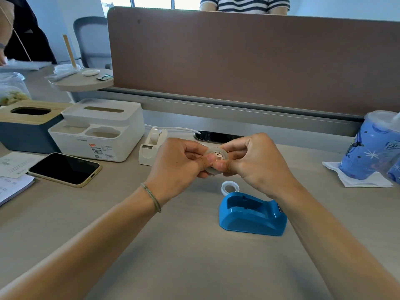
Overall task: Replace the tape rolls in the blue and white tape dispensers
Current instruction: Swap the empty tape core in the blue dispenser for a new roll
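Observation:
My left hand [179, 161] and my right hand [257, 163] both pinch a clear tape roll [218, 153] above the middle of the desk, thumbs pressed on its hub. Below them the blue tape dispenser [252, 215] sits on the desk with its roll bay empty. A white empty tape core [229, 187] lies just behind it. The white tape dispenser [149, 147] stands to the left of my hands, beside the white box.
A phone [65, 168] lies at the left, with papers [13, 176] beside it. A white organiser box [97, 131] and a blue tissue box [26, 126] stand behind it. A blue cup [368, 148] on a napkin stands at the right. A brown partition [249, 61] closes the back.

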{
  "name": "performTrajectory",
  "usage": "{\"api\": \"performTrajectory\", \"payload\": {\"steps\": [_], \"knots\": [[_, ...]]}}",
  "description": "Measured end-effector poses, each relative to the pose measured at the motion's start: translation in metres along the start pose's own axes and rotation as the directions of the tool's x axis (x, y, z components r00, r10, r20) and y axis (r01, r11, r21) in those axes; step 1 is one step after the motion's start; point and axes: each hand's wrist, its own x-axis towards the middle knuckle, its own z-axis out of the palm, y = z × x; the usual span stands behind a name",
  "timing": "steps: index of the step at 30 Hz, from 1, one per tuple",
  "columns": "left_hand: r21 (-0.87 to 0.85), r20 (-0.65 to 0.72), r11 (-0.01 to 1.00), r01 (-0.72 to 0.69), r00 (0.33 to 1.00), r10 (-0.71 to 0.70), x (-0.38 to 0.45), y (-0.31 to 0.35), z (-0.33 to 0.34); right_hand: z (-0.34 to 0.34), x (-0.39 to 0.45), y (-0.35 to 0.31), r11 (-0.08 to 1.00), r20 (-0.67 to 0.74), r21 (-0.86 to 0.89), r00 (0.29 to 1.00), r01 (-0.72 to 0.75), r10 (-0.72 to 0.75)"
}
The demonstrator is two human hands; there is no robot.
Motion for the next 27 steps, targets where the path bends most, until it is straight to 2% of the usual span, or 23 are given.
{"api": "performTrajectory", "payload": {"steps": [2,4,7,9,10,12,14,16,19,20,22,24,27], "knots": [[0.004,0.005,1.000,0.005,1.000,-0.005,-0.001,0.001,0.001,0.000,0.000,0.001,1.000,0.003,0.005,1.000,-0.001,0.001],[-0.067,0.032,0.996,0.066,0.997,-0.064,-0.001,0.001,0.001,-0.002,0.001,0.001,0.998,0.027,0.067,1.000,-0.014,0.013],[-0.203,0.156,0.958,0.203,0.972,-0.173,0.000,0.005,-0.003,-0.005,0.001,0.001,0.965,0.066,0.256,0.997,-0.058,0.043],[-0.243,0.216,0.946,0.214,0.963,-0.162,0.002,0.008,-0.008,-0.008,0.002,0.001,0.913,0.075,0.388,0.992,-0.126,0.105],[-0.234,0.221,0.957,0.175,0.968,-0.123,0.003,0.009,-0.011,-0.009,0.003,0.000,0.876,0.094,0.448,0.984,-0.177,0.150],[-0.133,0.214,0.991,-0.008,0.976,0.036,0.006,0.007,-0.017,-0.012,0.005,0.001,0.792,0.167,0.544,0.960,-0.279,0.224],[0.005,0.229,0.978,-0.206,0.953,0.200,0.006,0.001,-0.017,-0.014,0.006,0.001,0.716,0.261,0.602,0.934,-0.354,0.243],[0.094,0.195,0.948,-0.303,0.940,0.281,0.004,-0.003,-0.011,-0.015,0.005,0.001,0.655,0.353,0.633,0.907,-0.412,0.230],[0.117,0.066,0.940,-0.322,0.946,0.316,0.000,-0.001,-0.003,-0.014,0.004,0.000,0.679,0.382,0.599,0.897,-0.424,0.223],[0.122,0.033,0.940,-0.320,0.947,0.318,0.000,-0.001,-0.003,-0.013,0.005,0.000,0.730,0.333,0.559,0.913,-0.393,0.237],[0.188,-0.025,0.928,-0.323,0.942,0.334,0.000,0.000,-0.005,-0.013,0.005,0.002,0.871,0.128,0.413,0.964,-0.267,0.235],[0.313,-0.056,0.890,-0.333,0.929,0.367,0.000,0.001,-0.009,-0.014,0.005,0.002,0.958,-0.035,0.250,0.988,-0.139,0.152],[0.450,-0.053,0.822,-0.348,0.909,0.414,-0.002,0.002,-0.008,-0.009,0.000,-0.001,0.999,-0.056,0.054,0.998,-0.005,0.008]]}}
